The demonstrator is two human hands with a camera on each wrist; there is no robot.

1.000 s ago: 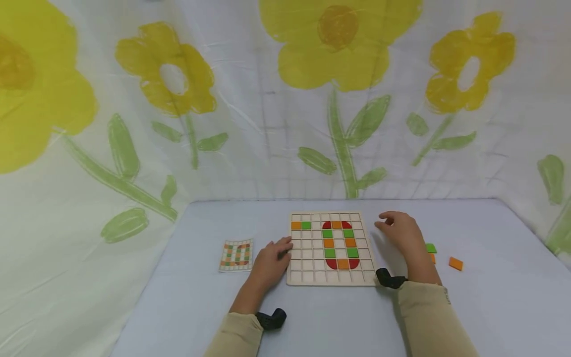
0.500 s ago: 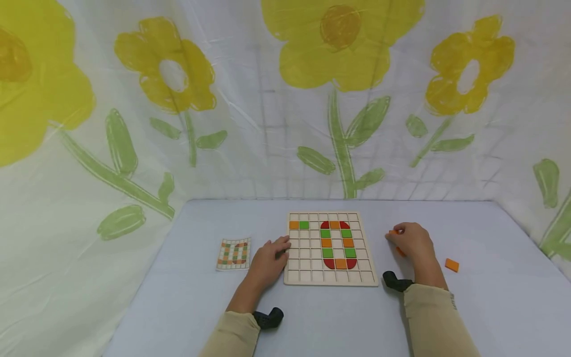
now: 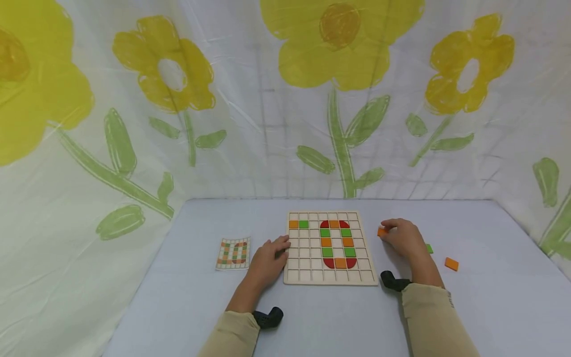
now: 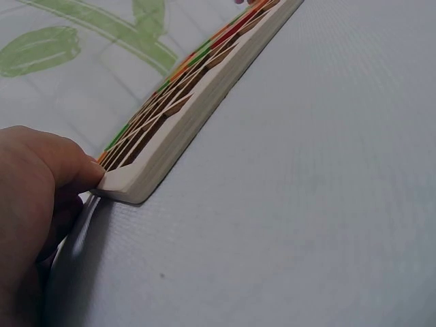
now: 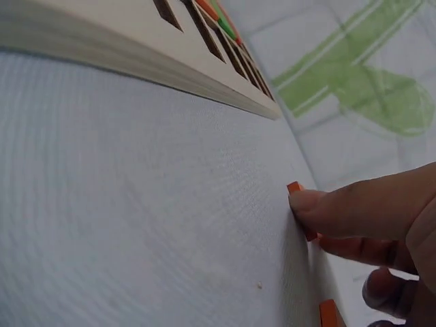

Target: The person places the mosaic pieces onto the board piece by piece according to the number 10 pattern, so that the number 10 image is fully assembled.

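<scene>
A wooden grid board (image 3: 305, 276) lies mid-table, with red, orange and green tiles forming a ring on its right side. An orange tile (image 3: 293, 224) and a green tile (image 3: 304, 224) fill two cells at its upper left. My left hand (image 3: 267, 265) rests against the board's left edge, fingers extended; in the left wrist view a fingertip touches the frame (image 4: 121, 180) near a corner. Right of the board, my right hand (image 3: 403, 240) pinches an orange tile (image 3: 381, 232) between thumb and finger. The right wrist view shows that tile (image 5: 294, 187) tilted close over the cloth.
A small pattern card (image 3: 233, 253) with a coloured grid lies left of the board. Beyond the right hand are a partly hidden green tile (image 3: 429, 248) and a loose orange tile (image 3: 451, 264). Another orange tile (image 5: 328, 315) shows in the right wrist view. A flowered curtain (image 3: 250, 148) hangs behind.
The right hand, empty at first, came down onto the loose tiles at the right, took hold of an orange one and moved slightly left toward the board. The left hand stayed at the board's edge.
</scene>
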